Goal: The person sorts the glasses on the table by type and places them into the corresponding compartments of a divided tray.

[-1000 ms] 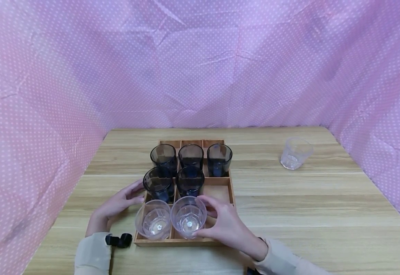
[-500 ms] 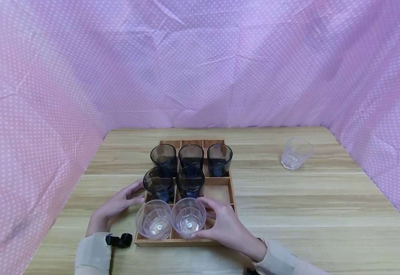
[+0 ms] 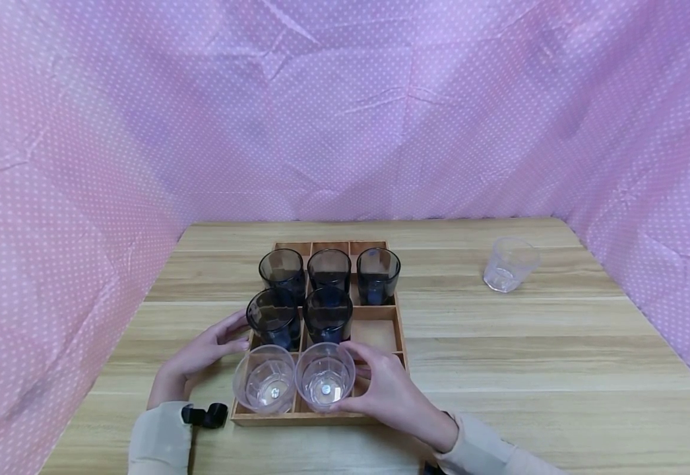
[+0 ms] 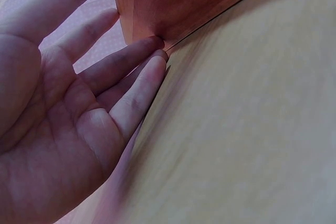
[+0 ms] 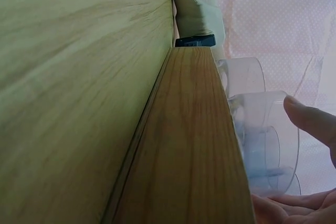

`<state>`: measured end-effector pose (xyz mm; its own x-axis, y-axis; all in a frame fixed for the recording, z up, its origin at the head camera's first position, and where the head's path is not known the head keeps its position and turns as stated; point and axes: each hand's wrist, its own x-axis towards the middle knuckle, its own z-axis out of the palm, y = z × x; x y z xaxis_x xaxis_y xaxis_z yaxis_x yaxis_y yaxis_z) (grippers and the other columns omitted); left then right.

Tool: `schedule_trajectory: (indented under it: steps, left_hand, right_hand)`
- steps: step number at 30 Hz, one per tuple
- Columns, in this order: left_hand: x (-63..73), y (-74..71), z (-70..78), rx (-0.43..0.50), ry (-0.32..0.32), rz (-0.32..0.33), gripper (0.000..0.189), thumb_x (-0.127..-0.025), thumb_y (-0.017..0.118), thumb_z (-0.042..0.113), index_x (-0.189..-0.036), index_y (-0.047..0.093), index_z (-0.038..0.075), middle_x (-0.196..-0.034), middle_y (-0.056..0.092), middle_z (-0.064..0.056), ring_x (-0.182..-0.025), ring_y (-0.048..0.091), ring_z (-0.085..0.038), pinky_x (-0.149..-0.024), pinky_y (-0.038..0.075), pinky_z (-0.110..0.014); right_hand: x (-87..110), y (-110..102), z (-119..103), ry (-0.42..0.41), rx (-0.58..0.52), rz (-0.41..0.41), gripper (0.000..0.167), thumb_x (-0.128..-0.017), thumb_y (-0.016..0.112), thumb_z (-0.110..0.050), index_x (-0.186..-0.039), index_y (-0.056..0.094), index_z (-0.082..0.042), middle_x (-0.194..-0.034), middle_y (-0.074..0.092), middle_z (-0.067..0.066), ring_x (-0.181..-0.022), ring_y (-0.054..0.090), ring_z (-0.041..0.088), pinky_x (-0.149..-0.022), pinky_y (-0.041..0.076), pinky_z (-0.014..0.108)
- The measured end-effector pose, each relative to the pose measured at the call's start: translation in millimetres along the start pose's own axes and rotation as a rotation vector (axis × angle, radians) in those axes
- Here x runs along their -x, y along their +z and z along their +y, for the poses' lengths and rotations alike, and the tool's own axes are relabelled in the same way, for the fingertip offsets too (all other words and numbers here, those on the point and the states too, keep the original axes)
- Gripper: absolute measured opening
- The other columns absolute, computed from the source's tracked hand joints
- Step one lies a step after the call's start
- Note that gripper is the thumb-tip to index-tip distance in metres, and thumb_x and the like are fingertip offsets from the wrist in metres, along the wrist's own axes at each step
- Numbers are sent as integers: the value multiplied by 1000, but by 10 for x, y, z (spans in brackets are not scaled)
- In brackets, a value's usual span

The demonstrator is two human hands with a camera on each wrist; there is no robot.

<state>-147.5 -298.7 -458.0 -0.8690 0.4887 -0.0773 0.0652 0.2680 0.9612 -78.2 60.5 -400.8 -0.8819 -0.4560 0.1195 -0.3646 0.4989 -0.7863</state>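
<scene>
A wooden compartment box point(image 3: 264, 420) stands on the table in the head view. In its front row sit two clear tumblers. My right hand point(image 3: 389, 392) pinches the rim of the middle clear tumbler point(image 3: 321, 389) between thumb and fingers; the right wrist view shows this tumbler point(image 5: 281, 114) rising above the box's wall. Beside it is the front-left clear tumbler point(image 3: 264, 389), untouched by the right hand. My left hand point(image 3: 205, 349) lies along the box's left side; in the left wrist view its extended fingertips touch the wooden wall point(image 4: 173, 3) near the table.
Several dark tumblers fill the back of the box, such as the one at back right point(image 3: 378, 274). A bare compartment point(image 3: 376, 333) shows at middle right. One clear tumbler point(image 3: 508, 267) stands alone at the table's far right. Pink dotted cloth point(image 3: 345, 119) hangs around the table.
The middle clear tumbler has settled very slightly lower and nearer in the front row, with my right hand still gripping it. My left hand has stayed in place.
</scene>
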Motion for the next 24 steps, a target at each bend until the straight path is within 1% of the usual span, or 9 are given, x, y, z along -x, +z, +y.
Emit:
schedule_trajectory:
  steps: [6, 11, 14, 24]
  left_hand:
    - [-11, -4, -5, -18, 1, -2, 74, -97, 57, 11, -153, 11, -5, -154, 19, -35, -119, 41, 19, -99, 37, -6]
    - [-8, -8, -2, -43, 0, 2, 73, -97, 56, 12, -153, 13, -4, -154, 21, -34, -119, 41, 19, -99, 36, -6]
    - [-4, -8, -2, -51, 0, 0, 72, -97, 56, 12, -153, 13, -4, -154, 22, -34, -119, 40, 20, -99, 35, -5]
    - [-1, -2, -9, -14, -1, 0, 72, -97, 56, 9, -153, 12, -4, -154, 20, -35, -119, 42, 18, -99, 37, -6]
  right_hand:
    - [0, -7, -9, -2, 42, 1, 79, -64, 91, -28, -130, 56, -2, -127, 64, 14, -113, 64, 26, -91, 56, 34]
    - [-14, -11, -24, -5, 44, -21, 79, -65, 90, -26, -131, 54, -1, -128, 63, 14, -115, 63, 26, -91, 56, 32]
    - [-22, -14, -30, 10, 34, -41, 80, -66, 90, -26, -132, 52, -1, -129, 61, 15, -115, 62, 27, -90, 56, 30]
    - [-17, -24, -30, 20, 12, -53, 81, -67, 89, -26, -134, 51, -1, -131, 60, 15, -115, 63, 28, -90, 56, 30]
